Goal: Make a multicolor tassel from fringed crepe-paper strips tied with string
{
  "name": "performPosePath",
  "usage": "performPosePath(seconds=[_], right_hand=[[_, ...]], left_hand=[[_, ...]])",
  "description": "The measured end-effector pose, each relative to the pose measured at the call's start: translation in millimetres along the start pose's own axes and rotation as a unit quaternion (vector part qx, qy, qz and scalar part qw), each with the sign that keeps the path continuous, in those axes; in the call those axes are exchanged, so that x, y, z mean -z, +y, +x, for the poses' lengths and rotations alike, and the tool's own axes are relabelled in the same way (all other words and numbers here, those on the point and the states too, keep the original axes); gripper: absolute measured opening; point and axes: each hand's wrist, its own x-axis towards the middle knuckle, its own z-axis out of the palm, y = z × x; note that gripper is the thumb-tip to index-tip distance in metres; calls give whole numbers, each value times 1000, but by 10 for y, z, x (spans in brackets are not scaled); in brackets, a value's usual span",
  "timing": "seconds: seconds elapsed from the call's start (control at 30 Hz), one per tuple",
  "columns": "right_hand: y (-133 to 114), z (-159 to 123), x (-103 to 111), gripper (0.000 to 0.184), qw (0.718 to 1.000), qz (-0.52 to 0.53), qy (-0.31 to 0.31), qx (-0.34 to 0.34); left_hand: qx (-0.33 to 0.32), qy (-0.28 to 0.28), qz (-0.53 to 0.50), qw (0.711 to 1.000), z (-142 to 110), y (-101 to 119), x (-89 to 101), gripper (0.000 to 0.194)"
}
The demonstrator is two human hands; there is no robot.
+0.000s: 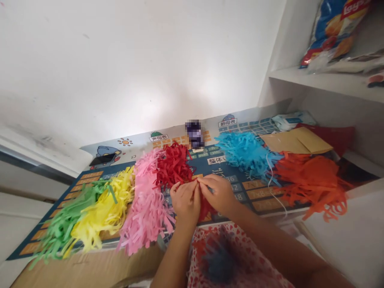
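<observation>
Red paper bundle: one [175, 166], on the printed mat [234, 182] in front of the person, its near part at and under the two hands
Other fringed bundles: five, making six with the red; one pink [147, 204], one yellow [103, 212], one green [67, 220], one blue [244, 152], one orange [312, 178]
Left hand: one [186, 202], reaching in from the near edge, back of the hand up, fingers curled; thumb and forefinger drawn together with hardly any gap, seemingly on a bit of the red paper
Right hand: one [220, 196], coming in from the lower right, wrist bent inward, thumb and forefinger closed tip to tip on the same small bit; the two hands' fingertips meet
Red bundle's direction: long axis slanting from the wall side down toward the person's body; loose strips spread at the far end, more red paper showing below the hands
Left of the hands: pink just beside the red and touching it, then yellow against pink, then green outermost; all three run lengthwise from far to near
Right of the hands: blue lying farther back, its edge meeting the orange; one white string [271, 172] trailing over them to the near edge
Beyond the orange: one brown envelope [298, 140]
Shelf at upper right: one [327, 86], bearing one crisp bag [336, 30]
</observation>
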Motion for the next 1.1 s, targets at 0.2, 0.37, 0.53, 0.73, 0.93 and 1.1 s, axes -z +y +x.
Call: performPosePath(seconds=[0.2,0.37,0.53,0.73,0.93,1.1], right_hand=[[58,97,207,23,975,119,-141,-123],[96,115,306,28,966,127,-204,-97],[177,135,316,16,964,136,-200,-108],[226,152,321,12,968,158,-158,-113],[195,69,310,12,975,134,-128,-126],[136,-40,274,16,987,109,-82,-80]], left_hand=[[74,-73,-108,989,33,0,85,16],[97,-127,-143,977,49,-1,113,18],[135,-132,-156,970,21,14,98,14],[141,-118,-178,967,-13,56,121,15],[111,-147,-162,970,-11,61,102,12],[114,-119,-207,964,-108,6,23,12]])
